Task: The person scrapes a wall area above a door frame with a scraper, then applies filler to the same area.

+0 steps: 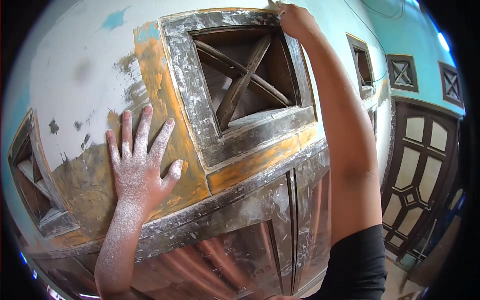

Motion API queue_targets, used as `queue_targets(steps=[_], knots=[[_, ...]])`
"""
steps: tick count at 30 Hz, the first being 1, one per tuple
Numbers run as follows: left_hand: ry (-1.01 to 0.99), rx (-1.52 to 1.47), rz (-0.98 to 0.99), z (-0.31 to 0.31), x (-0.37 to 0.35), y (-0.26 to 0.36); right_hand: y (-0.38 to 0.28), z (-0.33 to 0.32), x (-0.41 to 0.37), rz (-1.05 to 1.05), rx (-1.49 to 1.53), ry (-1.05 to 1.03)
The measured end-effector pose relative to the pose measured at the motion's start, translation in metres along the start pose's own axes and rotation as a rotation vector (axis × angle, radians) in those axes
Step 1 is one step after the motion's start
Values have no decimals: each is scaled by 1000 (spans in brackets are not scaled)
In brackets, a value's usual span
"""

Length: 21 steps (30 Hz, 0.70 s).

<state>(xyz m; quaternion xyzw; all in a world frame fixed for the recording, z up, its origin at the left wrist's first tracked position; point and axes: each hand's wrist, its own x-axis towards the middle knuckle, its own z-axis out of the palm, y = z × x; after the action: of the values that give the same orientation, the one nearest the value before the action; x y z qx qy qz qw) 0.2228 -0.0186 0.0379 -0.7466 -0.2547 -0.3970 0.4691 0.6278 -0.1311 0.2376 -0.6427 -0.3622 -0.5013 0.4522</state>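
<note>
My left hand (140, 167), coated in white dust up the forearm, lies flat with fingers spread on the brown and orange patched wall (87, 187). Up at the top right corner of the vent frame (182, 70), my right hand (298, 21) is closed with its fingers bent against the wall. A small pale edge shows at its fingertips, too little of it to name. The frame is dark, smeared with white, and holds crossed wooden bars (245, 75). Orange filler (155, 75) runs along its left side and below it.
Below the vent is a dark, white-spattered window frame (200, 215) with reflective panes (215, 265). Another crossed vent (37, 175) sits at far left. To the right stand a panelled door (417, 175) and more small vents (402, 72). A thin cable (367, 30) hangs along the right wall.
</note>
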Motion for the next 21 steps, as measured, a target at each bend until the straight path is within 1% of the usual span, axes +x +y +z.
queue_targets(steps=[4, 6, 7, 9, 10, 13, 14, 15, 17, 18, 21], knots=[[-17, 11, 5, 1, 3, 1, 1, 1, 8, 20, 18, 71], [-29, 18, 11, 1, 3, 1, -2, -4, 19, -69, -111, 31], [-28, 21, 10, 1, 3, 1, -4, -8, 19, -69, -109, 34], [-36, 10, 10, 1, 3, 1, -9, -13, 21, -21, -2, 77], [-44, 10, 7, 0, 4, 1, -3, -9, 31, -60, -88, 48], [-58, 16, 5, 1, 4, 1, 6, 2, 53, -35, -4, 74], [-61, 8, 8, 0, 4, 1, 34, 27, 78, -178, -60, 132], [-69, 7, 6, 0, 3, 1, 37, 26, 74, -179, -57, 124], [-43, 4, 18, 1, 3, 0, 38, 13, 59, -158, -96, 20], [-64, 6, 11, -1, 4, 1, 47, 23, 54, -217, -4, 138], [-53, 1, 16, 0, 3, 1, 59, 27, 32, -205, 10, 109]])
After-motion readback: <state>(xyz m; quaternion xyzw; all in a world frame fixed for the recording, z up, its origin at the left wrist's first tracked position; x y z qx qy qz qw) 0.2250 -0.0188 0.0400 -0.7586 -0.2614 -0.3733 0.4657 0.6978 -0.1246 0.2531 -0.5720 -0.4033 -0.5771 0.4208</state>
